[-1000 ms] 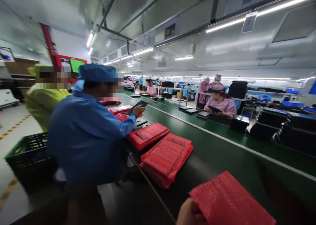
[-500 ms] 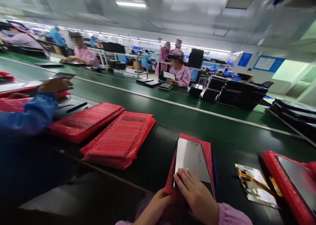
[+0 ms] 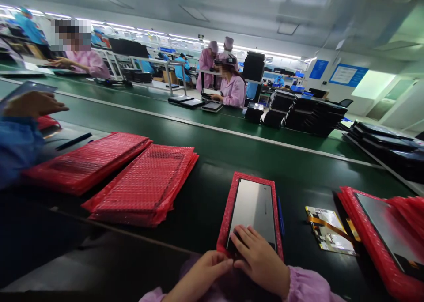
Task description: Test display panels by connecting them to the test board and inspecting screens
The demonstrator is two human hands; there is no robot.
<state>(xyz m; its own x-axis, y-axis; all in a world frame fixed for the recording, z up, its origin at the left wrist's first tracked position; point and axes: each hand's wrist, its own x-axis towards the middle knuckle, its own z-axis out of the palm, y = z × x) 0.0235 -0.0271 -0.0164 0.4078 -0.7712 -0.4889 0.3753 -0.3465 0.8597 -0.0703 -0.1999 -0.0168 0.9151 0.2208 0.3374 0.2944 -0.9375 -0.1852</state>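
In front of me a grey-faced display panel (image 3: 251,205) lies on a red bubble-wrap bag (image 3: 228,209), with a red margin showing along its far edge and sides. My right hand (image 3: 260,255) rests flat on the panel's near part, fingers stretched forward. At the bag's near left corner my left hand (image 3: 212,269) is closed, thumb against curled fingers, pinching the bag's edge. My hands hide the near end of the panel and bag. A blue pen-like stick (image 3: 281,217) lies along the bag's right side.
Stacked red bubble-wrap bags (image 3: 145,183) lie to the left, beside a co-worker's hand (image 3: 31,104) with a dark panel. On the right are a circuit assembly with an orange ribbon cable (image 3: 331,231) and another panel on red wrap (image 3: 391,231). Black stacks (image 3: 314,116) stand across the green bench.
The bag and panel have straightened; the panel sits more squarely over the bag. My right hand stays on it. The view has shifted right, and the co-worker's hand has raised a panel.
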